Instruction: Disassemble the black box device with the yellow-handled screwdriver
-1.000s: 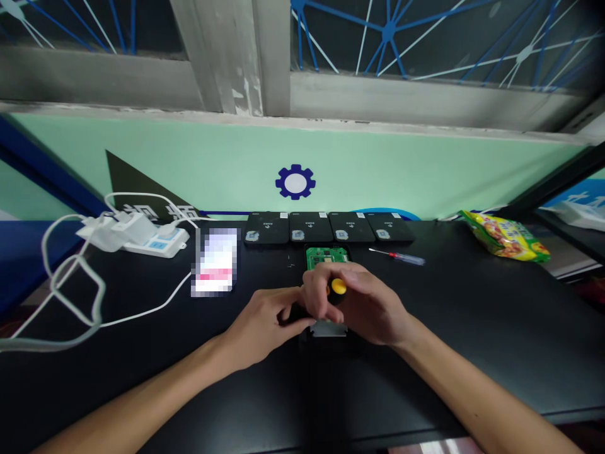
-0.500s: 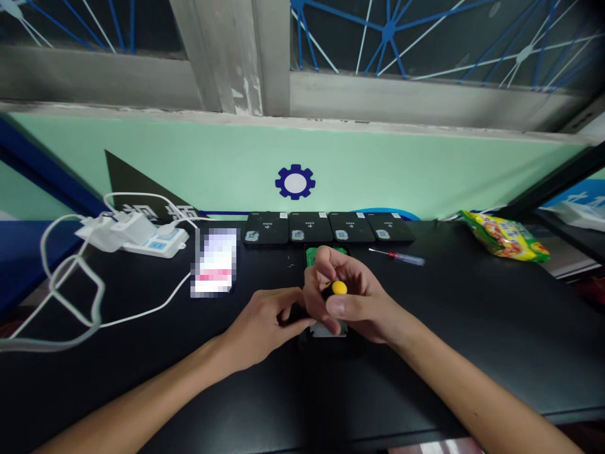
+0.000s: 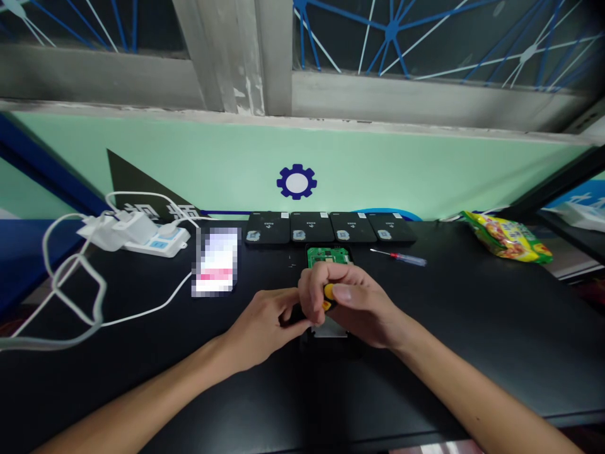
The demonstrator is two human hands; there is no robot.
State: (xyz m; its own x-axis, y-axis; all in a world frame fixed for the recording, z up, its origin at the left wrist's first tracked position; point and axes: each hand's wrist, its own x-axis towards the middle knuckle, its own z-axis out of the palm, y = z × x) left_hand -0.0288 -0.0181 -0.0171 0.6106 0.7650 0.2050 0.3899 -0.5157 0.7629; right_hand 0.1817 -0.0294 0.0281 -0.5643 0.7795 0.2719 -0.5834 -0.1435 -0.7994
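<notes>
An opened black device [image 3: 331,330] lies on the dark table, its green circuit board [image 3: 326,253] showing at the far end and a silvery part at the near end. At its left edge, my left hand [image 3: 271,325] grips the casing between thumb and fingers. My right hand [image 3: 352,299] is curled above the device's middle, closed around a short yellow-and-black screwdriver [image 3: 329,292]. Only the handle's rounded end shows; the shaft and tip are hidden by the fingers. Tiny loose screws [image 3: 292,261] lie left of the board.
Several closed black devices [image 3: 309,227] line the wall. A second screwdriver [image 3: 399,256], clear-handled, lies right of the board. A snack bag [image 3: 508,238] sits farther right. On the left are a blurred-out phone [image 3: 217,261], a power strip [image 3: 165,241] and looped white cables [image 3: 99,284].
My right hand has turned, its fingers curling over the handle, whose yellow end has shifted slightly left. More of the circuit board shows. My left hand has stayed at the casing.
</notes>
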